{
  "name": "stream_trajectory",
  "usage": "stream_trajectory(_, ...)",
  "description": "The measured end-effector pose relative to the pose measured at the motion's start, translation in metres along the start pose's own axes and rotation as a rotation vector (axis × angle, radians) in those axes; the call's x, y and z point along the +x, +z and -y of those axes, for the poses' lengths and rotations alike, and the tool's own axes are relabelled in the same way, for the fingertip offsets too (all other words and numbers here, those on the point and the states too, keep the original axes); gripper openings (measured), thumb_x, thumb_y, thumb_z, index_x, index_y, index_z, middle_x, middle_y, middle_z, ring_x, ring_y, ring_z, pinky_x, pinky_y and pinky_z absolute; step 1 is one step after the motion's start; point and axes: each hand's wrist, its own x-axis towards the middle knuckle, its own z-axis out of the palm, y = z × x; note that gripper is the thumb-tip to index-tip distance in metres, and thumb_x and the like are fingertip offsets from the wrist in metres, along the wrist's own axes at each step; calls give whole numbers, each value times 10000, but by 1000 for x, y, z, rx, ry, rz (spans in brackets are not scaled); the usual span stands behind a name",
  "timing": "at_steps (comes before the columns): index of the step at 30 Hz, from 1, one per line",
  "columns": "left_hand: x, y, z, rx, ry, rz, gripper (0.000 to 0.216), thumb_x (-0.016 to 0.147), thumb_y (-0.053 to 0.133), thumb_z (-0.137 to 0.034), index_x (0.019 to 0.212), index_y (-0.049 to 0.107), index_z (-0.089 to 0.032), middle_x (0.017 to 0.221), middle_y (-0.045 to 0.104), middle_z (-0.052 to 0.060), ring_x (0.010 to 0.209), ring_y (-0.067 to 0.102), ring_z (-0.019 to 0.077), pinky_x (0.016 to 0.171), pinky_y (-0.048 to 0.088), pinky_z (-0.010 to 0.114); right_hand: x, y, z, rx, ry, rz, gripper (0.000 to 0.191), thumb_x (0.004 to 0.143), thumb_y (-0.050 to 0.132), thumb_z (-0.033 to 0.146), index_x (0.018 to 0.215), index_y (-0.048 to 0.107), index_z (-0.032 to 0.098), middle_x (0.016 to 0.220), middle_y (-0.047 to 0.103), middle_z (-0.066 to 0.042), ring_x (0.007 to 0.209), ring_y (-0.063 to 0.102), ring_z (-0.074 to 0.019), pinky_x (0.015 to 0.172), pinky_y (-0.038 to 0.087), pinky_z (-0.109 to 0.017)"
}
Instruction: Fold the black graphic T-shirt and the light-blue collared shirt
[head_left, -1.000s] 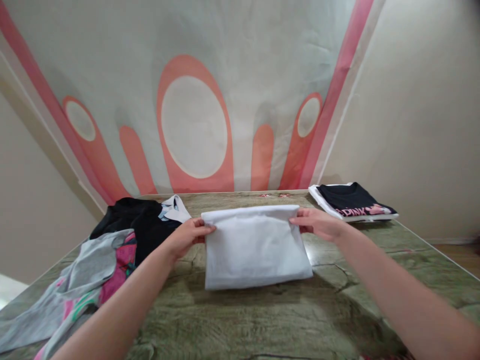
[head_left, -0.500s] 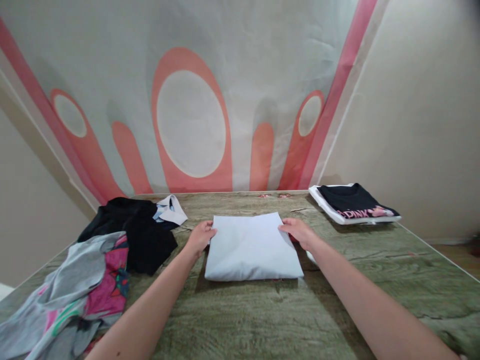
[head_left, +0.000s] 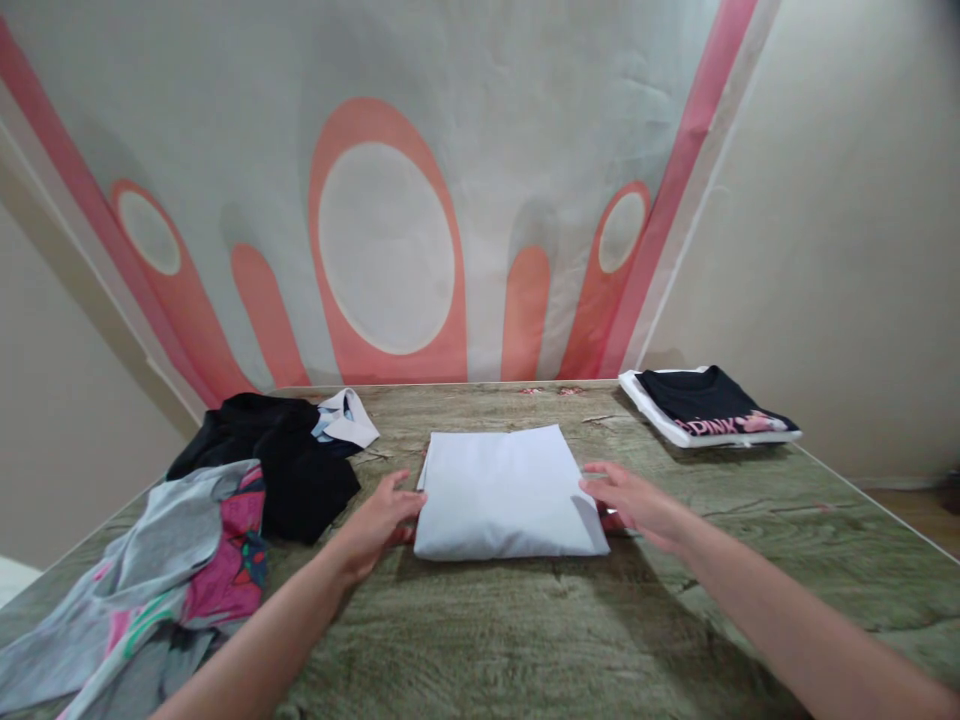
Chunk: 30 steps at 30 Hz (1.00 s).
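Observation:
A folded white garment (head_left: 506, 490) lies flat on the green wood-grain table (head_left: 525, 630), in the middle. My left hand (head_left: 379, 520) rests at its near left edge, fingers stretched out and touching the cloth. At the garment's near right corner my right hand (head_left: 634, 500) lies with fingers spread, fingertips against or slightly under the edge. Neither hand grips anything.
A loose heap of clothes sits at the left: a black garment with a white collar (head_left: 281, 450) and a grey and pink one (head_left: 172, 560). A folded stack topped by a black shirt with pink lettering (head_left: 709, 405) lies at the back right. A painted wall stands behind.
The white garment, held up by its far edge a second ago, now lies folded flat. Both hands have slid from its far corners to its near corners and opened.

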Motion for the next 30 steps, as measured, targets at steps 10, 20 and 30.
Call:
stream_trajectory(10,-38,20,27,242,237,-39,749,728,618,-277,1377,267,-144,871,565,-11,578,544,108,584,444,243,-29,18,-36,-469,-251,-185,520,823,568,349,1291,419,179,628,566,62,562,532,-142,515,335,-244)
stream_trajectory(20,-56,56,-6,1149,804,-17,433,972,349,-301,1372,460,-179,1401,510,114,1331,417,247,1099,330,448,-48,37,-13,-1108,-899,-282,428,940,436,308,1350,478,192,1350,539,-123,1292,438,-265,1066,364,-460)
stream_trajectory(30,-71,109,30,1474,648,278,926,842,406,-715,1515,198,-113,1557,133,192,1450,76,358,1158,84,596,-72,85,-47,-1276,-850,52,807,856,576,335,1525,167,144,1577,175,-136,1461,98,-291,1177,143,-556)
